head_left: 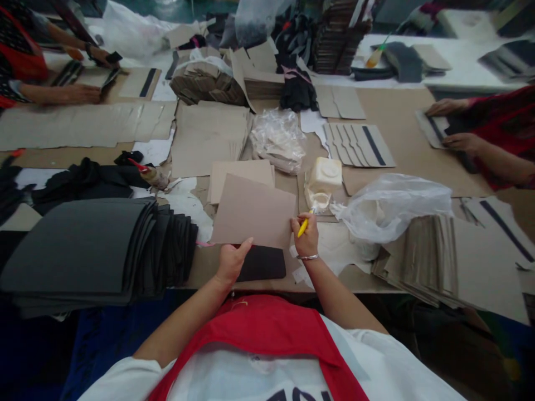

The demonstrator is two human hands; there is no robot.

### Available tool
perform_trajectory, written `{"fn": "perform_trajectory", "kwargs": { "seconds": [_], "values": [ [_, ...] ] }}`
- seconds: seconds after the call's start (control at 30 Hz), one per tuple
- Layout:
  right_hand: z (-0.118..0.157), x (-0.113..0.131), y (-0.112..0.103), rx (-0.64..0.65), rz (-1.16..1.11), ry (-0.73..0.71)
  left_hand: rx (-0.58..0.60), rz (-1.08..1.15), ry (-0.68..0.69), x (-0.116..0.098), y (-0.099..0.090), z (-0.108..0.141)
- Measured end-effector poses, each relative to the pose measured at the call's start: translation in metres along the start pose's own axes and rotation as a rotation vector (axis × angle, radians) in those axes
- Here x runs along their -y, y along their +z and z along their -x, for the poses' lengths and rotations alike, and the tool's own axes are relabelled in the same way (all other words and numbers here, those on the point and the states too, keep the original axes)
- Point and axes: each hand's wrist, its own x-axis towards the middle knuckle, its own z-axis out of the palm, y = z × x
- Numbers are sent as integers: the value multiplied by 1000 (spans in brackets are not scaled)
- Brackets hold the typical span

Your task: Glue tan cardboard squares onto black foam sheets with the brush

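My left hand (234,262) grips the lower edge of a flat grey-brown cardboard sheet (254,211), thumb on top. At the sheet's right edge, my right hand (307,236) is closed around a yellow pen-like tool (305,224); its fingertips also touch the sheet. Under the sheet's near edge lies a dark rectangular panel (263,264), partly covered. Just behind the sheet is a small stack of lighter cardboard (240,174). A cream plastic container (325,175), its cut mouth crusted with something like glue, stands beyond my right hand.
Dark grey sheets (79,239) are piled on the left, cardboard sheets (480,262) on the right. A clear plastic bag (397,206) lies near the right pile. A red-tipped bottle (152,175) lies left. Co-workers' hands (460,125) handle pieces at the far right and far left.
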Motion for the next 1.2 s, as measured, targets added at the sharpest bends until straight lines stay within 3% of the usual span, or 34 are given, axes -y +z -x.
{"fn": "perform_trajectory", "kwargs": {
  "seconds": [0.13,0.23,0.33,0.43,0.53,0.83,1.2],
  "values": [
    [18,-31,-8,159,141,-45,13,211,-177,44,-42,2],
    [34,-53,-5,293,240,-3,-14,-61,-233,72,-72,-4],
    [45,-70,5,354,342,42,42,-454,-192,94,-88,-12],
    [49,-83,16,364,413,41,105,-689,-138,105,-93,-20],
    [51,-94,23,371,475,43,144,-775,-158,113,-92,-29],
    [60,-107,29,373,543,49,144,-717,-265,135,-95,-41],
    [57,-102,33,452,638,24,148,-756,-288,127,-92,-46]
  ]
}}
